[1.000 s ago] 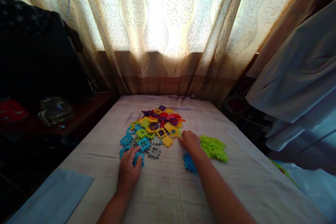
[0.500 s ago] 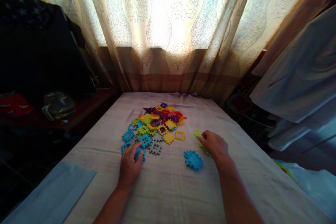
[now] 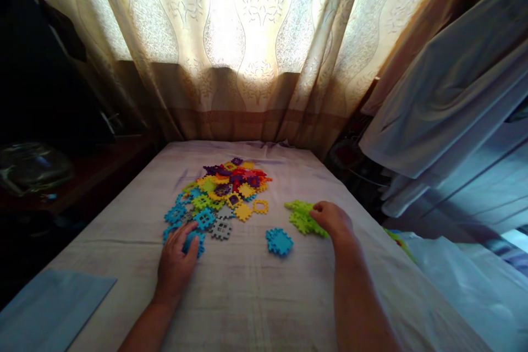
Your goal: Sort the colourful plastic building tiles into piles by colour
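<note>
My left hand (image 3: 178, 256) rests with fingers apart over blue pieces (image 3: 193, 242) at the near left edge of a mixed heap of toothed plastic pieces (image 3: 223, 190). On the right, my right hand (image 3: 331, 219) has its fingers pressed together at the right side of a group of lime green pieces (image 3: 304, 216); whether a piece is between the fingertips is hidden. Between the hands lies a small stack of blue pieces (image 3: 279, 242). A gray piece (image 3: 221, 229) and a yellow open frame (image 3: 260, 207) lie at the heap's near and right edges.
A pale sheet (image 3: 247, 297) covers the surface. A light blue folded cloth (image 3: 53, 308) lies at the near left. Curtains (image 3: 256, 93) hang behind, white garments (image 3: 433, 99) hang at the right, and a clear plastic bag (image 3: 457, 275) is at the lower right.
The view has shifted to the right. My right hand has moved to the right side of the green pieces, which now show more fully. My left hand stays by the blue pieces.
</note>
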`<state>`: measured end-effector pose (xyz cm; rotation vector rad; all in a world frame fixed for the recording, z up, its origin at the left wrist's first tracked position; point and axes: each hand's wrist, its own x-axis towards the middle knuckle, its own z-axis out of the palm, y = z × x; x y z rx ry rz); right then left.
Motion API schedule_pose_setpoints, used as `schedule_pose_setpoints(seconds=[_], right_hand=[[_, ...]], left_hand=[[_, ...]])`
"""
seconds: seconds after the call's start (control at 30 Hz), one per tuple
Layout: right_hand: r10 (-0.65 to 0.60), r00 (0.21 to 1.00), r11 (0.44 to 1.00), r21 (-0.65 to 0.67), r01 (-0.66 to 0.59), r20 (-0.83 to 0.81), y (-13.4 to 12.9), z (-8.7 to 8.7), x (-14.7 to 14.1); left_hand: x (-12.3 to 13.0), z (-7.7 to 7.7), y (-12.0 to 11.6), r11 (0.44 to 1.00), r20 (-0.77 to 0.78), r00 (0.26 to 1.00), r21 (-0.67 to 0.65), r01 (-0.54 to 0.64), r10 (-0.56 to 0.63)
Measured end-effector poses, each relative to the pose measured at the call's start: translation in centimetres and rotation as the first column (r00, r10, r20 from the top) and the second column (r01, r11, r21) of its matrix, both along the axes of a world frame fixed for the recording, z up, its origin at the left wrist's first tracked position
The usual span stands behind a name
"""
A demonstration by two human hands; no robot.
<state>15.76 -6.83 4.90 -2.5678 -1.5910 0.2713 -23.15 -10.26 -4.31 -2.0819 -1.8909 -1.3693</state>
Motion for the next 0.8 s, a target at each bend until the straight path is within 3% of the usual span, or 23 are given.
schedule_pose_setpoints(seconds=[0.13, 0.23, 0.37, 0.47, 0.63, 0.8], right_hand=[[0.045, 0.998, 0.997, 0.063, -0.048, 0.042, 0.2, 0.6, -1.5], [0.165, 0.985, 0.975, 0.141, -0.17, 0.043, 0.3, 0.9, -4.8], [0.463, 0.886, 0.863, 0.215, -0.458, 0.031, 0.1, 0.1, -11.3], [0.611, 0.792, 0.772, 0.206, -0.602, 0.026, 0.1, -1.0, -15.5], [0.682, 0.73, 0.714, 0.177, -0.677, 0.043, 1.9, -1.9, -19.8], [0.708, 0.702, 0.682, 0.183, -0.708, 0.079, 4.1, -1.3, -22.8]], left_hand=[[-0.5, 0.3, -0.2, 0.998, 0.043, 0.997, -0.02, -0.064, 0.065], [-2.2, 0.8, 0.1, 0.987, 0.083, 0.984, -0.016, -0.16, 0.161], [-4.5, 1.4, 0.6, 0.953, 0.178, 0.937, -0.098, -0.287, 0.3], [-4.8, 1.5, 0.9, 0.93, 0.232, 0.907, -0.197, -0.309, 0.351], [-4.3, 1.5, 1.0, 0.92, 0.275, 0.89, -0.254, -0.298, 0.364], [-4.2, 1.5, 0.9, 0.93, 0.298, 0.891, -0.24, -0.277, 0.342]])
